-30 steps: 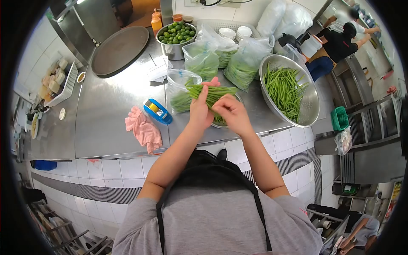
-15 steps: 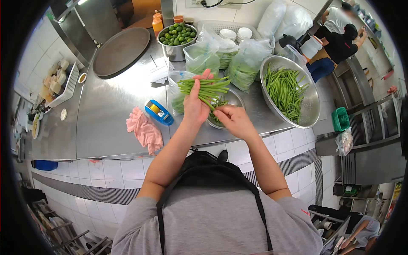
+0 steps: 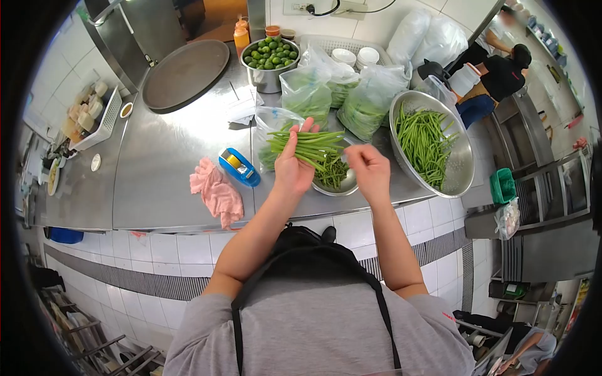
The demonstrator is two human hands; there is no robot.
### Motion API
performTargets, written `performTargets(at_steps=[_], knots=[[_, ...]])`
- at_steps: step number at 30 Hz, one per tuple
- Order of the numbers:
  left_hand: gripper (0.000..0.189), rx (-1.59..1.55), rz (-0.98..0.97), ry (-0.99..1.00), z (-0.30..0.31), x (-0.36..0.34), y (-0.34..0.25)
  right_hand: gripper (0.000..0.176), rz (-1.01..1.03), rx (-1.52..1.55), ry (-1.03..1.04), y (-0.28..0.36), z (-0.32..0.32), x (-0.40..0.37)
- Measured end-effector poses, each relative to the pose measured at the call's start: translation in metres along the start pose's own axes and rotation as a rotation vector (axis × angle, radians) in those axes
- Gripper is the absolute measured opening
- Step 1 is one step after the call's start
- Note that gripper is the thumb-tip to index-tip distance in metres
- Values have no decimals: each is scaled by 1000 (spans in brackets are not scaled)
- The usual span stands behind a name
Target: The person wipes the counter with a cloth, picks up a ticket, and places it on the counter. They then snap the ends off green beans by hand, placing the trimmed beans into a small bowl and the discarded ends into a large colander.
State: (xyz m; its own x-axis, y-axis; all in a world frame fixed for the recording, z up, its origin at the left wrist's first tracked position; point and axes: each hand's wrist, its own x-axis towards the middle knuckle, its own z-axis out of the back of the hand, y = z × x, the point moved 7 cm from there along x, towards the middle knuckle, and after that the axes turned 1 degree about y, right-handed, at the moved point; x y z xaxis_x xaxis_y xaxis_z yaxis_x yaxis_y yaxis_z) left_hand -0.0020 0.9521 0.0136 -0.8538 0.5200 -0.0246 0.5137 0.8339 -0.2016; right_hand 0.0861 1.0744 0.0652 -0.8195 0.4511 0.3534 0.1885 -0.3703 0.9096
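A bunch of green beans point(image 3: 301, 145) lies across my left hand point(image 3: 295, 169), clasped between the thumb and palm. My right hand point(image 3: 371, 168) is to the right of the bunch, apart from it, its fingers curled into a pinch. Whatever is between those fingertips is too small or hidden to tell. Below both hands stands a small metal bowl point(image 3: 352, 185) with short green bean pieces point(image 3: 332, 172) in it. Tilted at the right is a large metal colander point(image 3: 463, 164) piled with long green beans point(image 3: 426, 144).
Plastic bags of greens point(image 3: 367, 106) stand behind the bowl, beside a pot of small green limes point(image 3: 271, 55). A blue tape dispenser point(image 3: 246, 173) and a pink cloth point(image 3: 216, 191) lie left. A round tray point(image 3: 185, 75) is farther back. Other people point(image 3: 505, 78) are at the right.
My right hand has moved away from the bean bunch, up and to the right, uncovering more of the small bowl. My left hand still holds the beans. The view has shifted slightly.
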Motion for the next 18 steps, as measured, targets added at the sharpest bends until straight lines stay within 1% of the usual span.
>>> performTargets(at_steps=[1,2,3,4,5,7,8,10,11,13,14,16,17,18], knots=[[18,30,-11,17,-1,0,-3,10,0,-228,128,-4,-5,-1],[18,60,-22,33,-1,0,-5,10,2,-229,128,-8,-4,-1],[18,60,-21,35,-1,1,-7,13,154,-311,43,4,0,-1],[18,135,-43,67,-2,1,-9,16,306,-393,-43,17,3,-2],[18,209,-62,94,-4,1,-10,16,302,-395,-44,18,5,2],[18,235,-50,102,-6,-3,-8,18,639,-634,-54,51,-1,5],[18,260,-48,120,-9,-4,-7,18,633,-636,-61,49,1,5],[18,270,-52,149,-9,-4,-7,16,593,-642,113,39,-4,7],[18,276,-66,171,-10,-4,-7,16,594,-644,114,38,-5,6],[18,303,-91,179,-12,-8,-5,11,449,-496,7,31,-1,4],[19,334,-112,192,-13,-10,-5,11,446,-492,11,26,-6,3],[19,294,-102,185,-15,-15,1,9,-126,135,-105,-22,0,9],[19,251,-91,183,-15,-17,3,9,-128,137,-107,-24,-2,8],[19,252,-91,184,-13,-18,3,11,-262,407,-150,-35,-4,5]])
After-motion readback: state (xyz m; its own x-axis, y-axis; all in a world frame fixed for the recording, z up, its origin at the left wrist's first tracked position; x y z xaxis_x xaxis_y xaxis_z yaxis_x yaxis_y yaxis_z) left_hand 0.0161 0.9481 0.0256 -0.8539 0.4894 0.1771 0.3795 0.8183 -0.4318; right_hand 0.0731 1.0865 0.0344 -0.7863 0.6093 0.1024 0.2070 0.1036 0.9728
